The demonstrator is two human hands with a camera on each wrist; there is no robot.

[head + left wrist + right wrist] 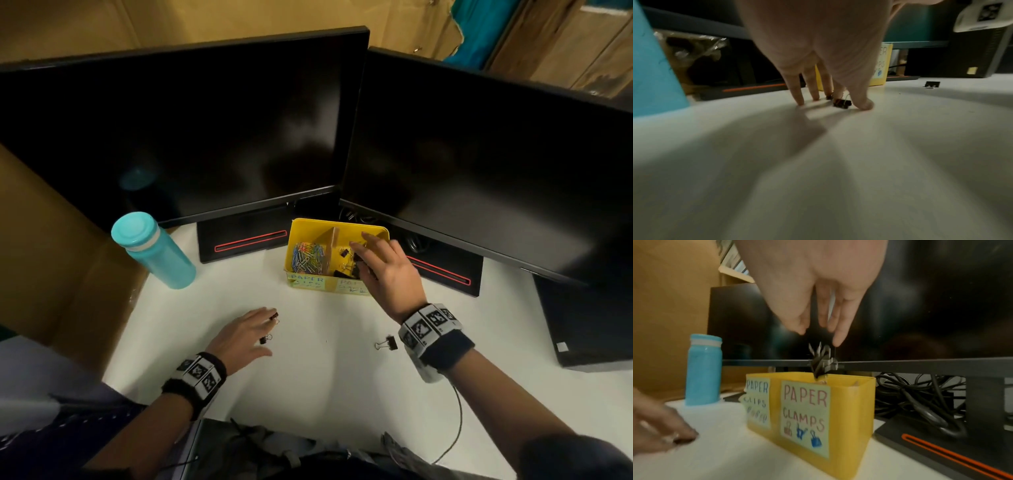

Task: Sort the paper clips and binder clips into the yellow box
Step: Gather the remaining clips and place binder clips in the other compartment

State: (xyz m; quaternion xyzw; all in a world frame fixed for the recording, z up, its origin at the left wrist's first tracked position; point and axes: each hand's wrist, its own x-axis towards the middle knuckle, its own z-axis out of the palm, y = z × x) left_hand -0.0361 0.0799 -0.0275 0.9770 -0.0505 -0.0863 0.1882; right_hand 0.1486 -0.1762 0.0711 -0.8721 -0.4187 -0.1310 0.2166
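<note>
At the far left of the white counter (pixel 308 370) we see a teal water bottle (pixel 154 251) standing upright in front of the left monitor (pixel 178 126). To its right, nearer us, our left hand (pixel 245 334) rests fingertips-down on the counter with the fingers spread and straight, gripping nothing; two small black binder clips lie at its fingertips, one (pixel 274 316) by the index finger and another (pixel 264 339) between index finger and thumb, the wrist view showing the thumb tip just beside this one. Further right stands the yellow box (pixel 298 236), split by a brown divider (pixel 331 246) into two compartments: the left one, labelled PAPER CLIPS, holds a heap of coloured paper clips (pixel 306 257), and the right one, labelled PAPER CLAMPS, holds several black binder clips (pixel 344 263). Above that right compartment hovers our right hand (pixel 383 270), fingers pointing down and loosely parted, holding nothing; in the right wrist view a blurred dark binder clip (pixel 822 363) hangs in the air just below the fingertips (pixel 838 340) and just above the box rim, touching neither. On the counter near our right wrist lies one more binder clip (pixel 388 343), well apart from the box. Behind the box stands the right monitor (pixel 496 164), with tangled black cables (pixel 920 399) beneath it.
</note>
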